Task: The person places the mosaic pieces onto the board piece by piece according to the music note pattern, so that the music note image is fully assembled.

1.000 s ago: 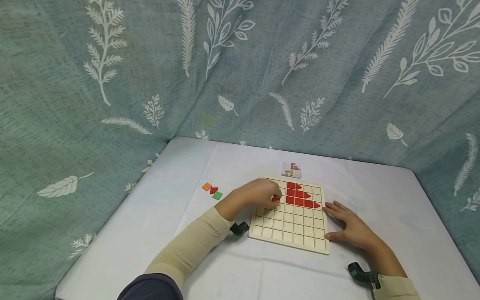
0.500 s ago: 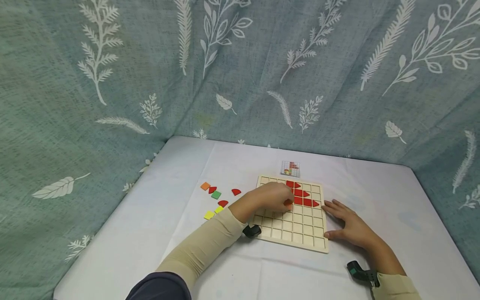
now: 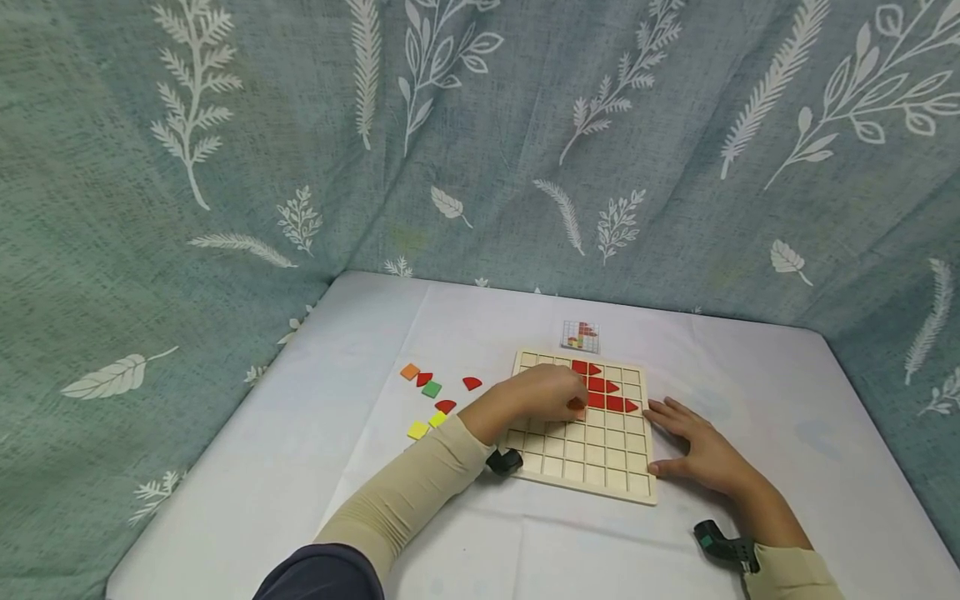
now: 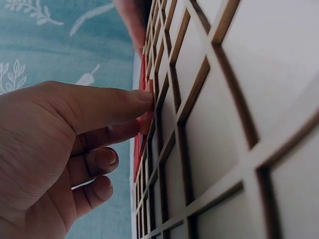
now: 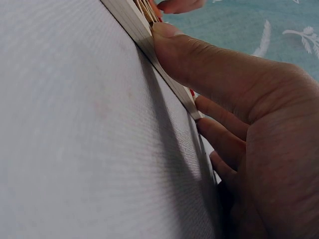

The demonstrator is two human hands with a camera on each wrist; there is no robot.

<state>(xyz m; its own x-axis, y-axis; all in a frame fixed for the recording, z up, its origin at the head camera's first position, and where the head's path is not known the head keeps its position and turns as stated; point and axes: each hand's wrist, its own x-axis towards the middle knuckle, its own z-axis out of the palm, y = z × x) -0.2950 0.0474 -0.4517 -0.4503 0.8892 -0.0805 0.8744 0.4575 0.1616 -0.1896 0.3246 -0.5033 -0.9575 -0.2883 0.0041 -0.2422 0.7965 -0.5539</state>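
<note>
My left hand (image 3: 546, 393) reaches over the wooden grid board (image 3: 585, 475). Its thumb and forefinger pinch a small orange tile (image 4: 146, 124), held against the grid right beside the red tiles (image 3: 615, 405). In the left wrist view the other fingers curl loosely, touching nothing. Whether the tile lies fully inside its cell is hidden by the fingertips. At the board's right side rests my right hand (image 3: 701, 454), fingers spread. In the right wrist view its thumb (image 5: 174, 50) and fingertips touch the board's edge.
Left of the board lie loose tiles: an orange square (image 3: 410, 372), a green square (image 3: 431, 389), yellow squares (image 3: 417, 430) and several red quarter-rounds (image 3: 472, 383). A small pattern card (image 3: 581, 336) lies behind the board. A leaf-patterned curtain (image 3: 480, 150) surrounds the white table.
My left hand has moved right across the board with the orange tile, to a cell beside the red tiles, uncovering yellow and red pieces at left. The right hand has stayed put.
</note>
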